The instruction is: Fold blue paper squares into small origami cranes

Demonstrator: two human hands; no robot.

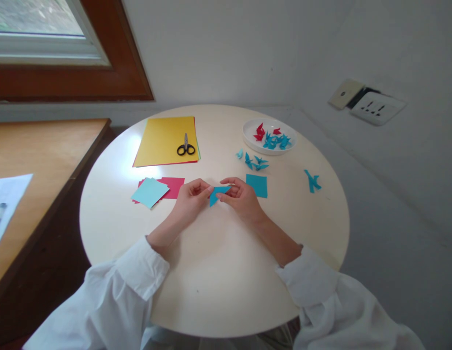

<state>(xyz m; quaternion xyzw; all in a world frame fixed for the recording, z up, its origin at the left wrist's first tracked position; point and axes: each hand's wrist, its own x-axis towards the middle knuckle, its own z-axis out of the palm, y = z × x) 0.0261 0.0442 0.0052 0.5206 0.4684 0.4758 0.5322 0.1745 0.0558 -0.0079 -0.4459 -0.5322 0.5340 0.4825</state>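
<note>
Between my two hands, above the middle of the round table, is a small folded piece of blue paper. My left hand pinches its left side between thumb and fingers. On the right side, my right hand grips it with thumb and fingertips. A flat blue paper square lies just beyond my right hand. Left of my left hand rest a light blue square and pinkish-red squares, partly stacked.
Yellow sheets with black-handled scissors on top lie at the back left. A white plate holds red and blue paper cranes. Several more cranes sit before it. Blue paper strips lie at right.
</note>
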